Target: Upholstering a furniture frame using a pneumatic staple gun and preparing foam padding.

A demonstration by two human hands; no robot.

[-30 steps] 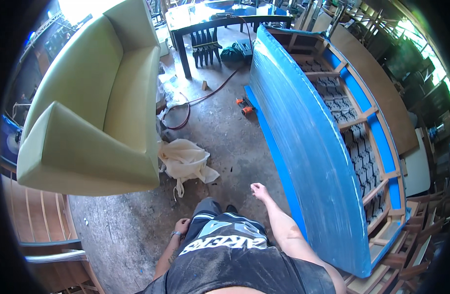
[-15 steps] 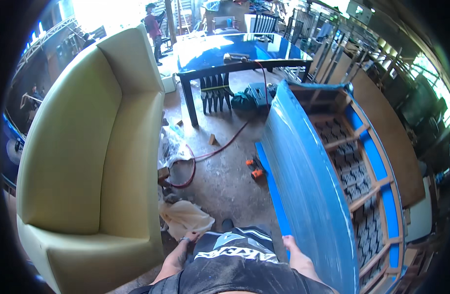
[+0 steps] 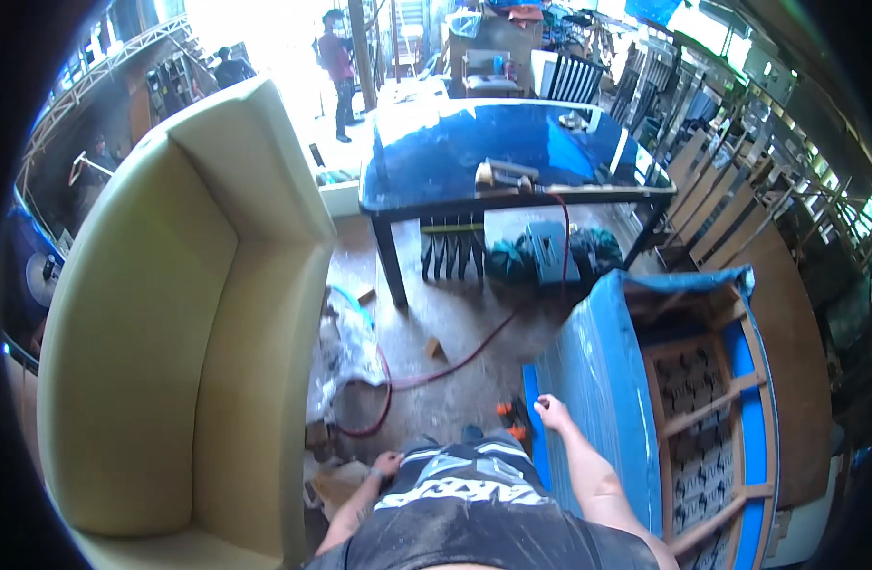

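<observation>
My right hand (image 3: 552, 412) is raised in front of the blue film-wrapped sofa frame (image 3: 588, 370), its fingers curled in with nothing visible in them. Low beside my dark shorts (image 3: 474, 465) hangs my left hand (image 3: 388, 464), also loosely closed, with no object showing. The sofa frame lies to my right, its open wooden underside and springs (image 3: 697, 389) turned outward. An orange and black cordless drill (image 3: 514, 420) lies on the floor next to a blue strip (image 3: 534, 399), just left of my right hand. On my left stands a yellow-green sofa (image 3: 170, 351).
Ahead is a dark glossy table (image 3: 464, 142) with a tool (image 3: 504, 176) on it. A red hose (image 3: 474, 359) loops over the floor near clear plastic (image 3: 345, 356) and a wood block (image 3: 434, 348). A person (image 3: 338, 71) stands at the back. Boards (image 3: 787, 380) lean at right.
I have moved forward, and the table looks nearer. My right hand has risen forward beside the blue sofa frame. My left hand has come closer to my shorts.
</observation>
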